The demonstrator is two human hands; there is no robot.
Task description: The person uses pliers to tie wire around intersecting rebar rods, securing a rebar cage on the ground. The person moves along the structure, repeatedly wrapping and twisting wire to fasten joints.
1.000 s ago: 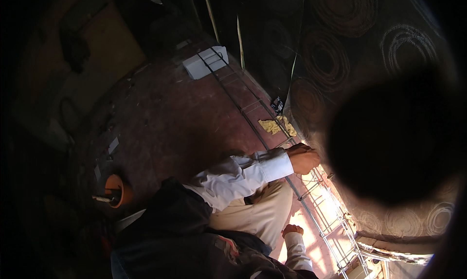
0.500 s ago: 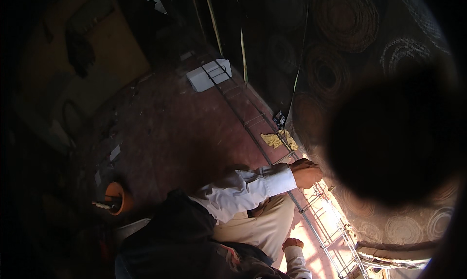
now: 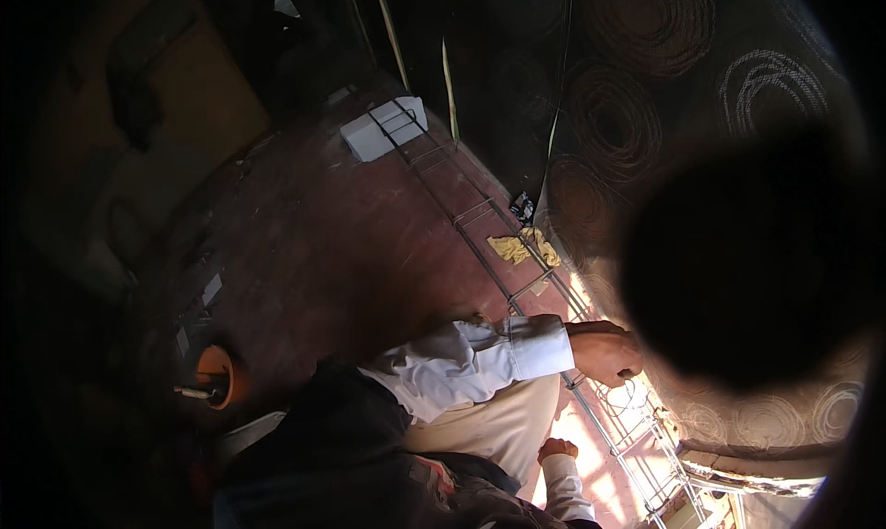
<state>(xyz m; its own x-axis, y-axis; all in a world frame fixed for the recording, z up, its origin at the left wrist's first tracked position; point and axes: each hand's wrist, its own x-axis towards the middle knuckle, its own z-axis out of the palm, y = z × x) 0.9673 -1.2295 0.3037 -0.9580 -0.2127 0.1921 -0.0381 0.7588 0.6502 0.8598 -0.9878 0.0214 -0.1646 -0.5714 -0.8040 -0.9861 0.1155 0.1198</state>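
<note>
**Inspection: left hand over a metal-bar frame, right hand beside it, grip unconfirmed**

At far left, a round orange bucket (image 3: 233, 372) stands on the dull red floor (image 3: 323, 243), well apart from the work. Right of it, a flat white rectangular piece (image 3: 369, 142) lies at the far end of a long, ladder-like frame of grey metal bars (image 3: 613, 450). The frame runs from there to the lower right, partly in hard sunlight. A crumpled yellow cloth (image 3: 509, 249) lies at its bars, beyond the hands.

The right hand (image 3: 557, 449) is curled near the frame, with lit floor between it and the nearest bar. Whether it encloses anything cannot be determined.

Further right, the left hand (image 3: 605, 356) is above the bars, fingers bent inward and together. A thin, curved, wire-like loop (image 3: 635, 395) shows just below the fingers; whether they are clamped on it, or touching a bar, cannot be told.

Handling assessment: the long frame would likely shift under a one-sided pull, so the right hand would serve better bracing a bar. Small, wrist-led movements should suit the thin loop — with fingers clear of bar crossings. Glare hampers sighting; checking by touch is advisable.
</note>
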